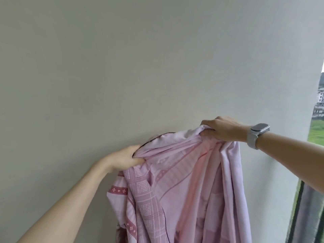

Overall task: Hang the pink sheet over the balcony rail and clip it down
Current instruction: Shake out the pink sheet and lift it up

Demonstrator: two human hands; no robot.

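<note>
The pink sheet (pixel 184 181) hangs in the air in front of a plain pale wall (pixel 122 58), carried by nothing but the two hands. Its upper edge runs between them, rising from lower left to upper right, and the rest falls in gathered folds straight down out of the bottom of the view. That held edge is the sheet's long axis for now, and it lies roughly parallel to the wall.

The left hand (pixel 125 157) grips a bunch of the edge with fingers curled round the cloth, lower and closer to the body. The right hand (pixel 222 128), with a watch (pixel 257 132) on its wrist, grips the other bunch, higher and further out.

The balcony rail itself cannot be made out; only a strip of the outdoors (pixel 317 127) shows at the far right, beyond the right arm. So the rail most likely lies to the right, the right hand is nearer that opening, and no clip is in view.
</note>
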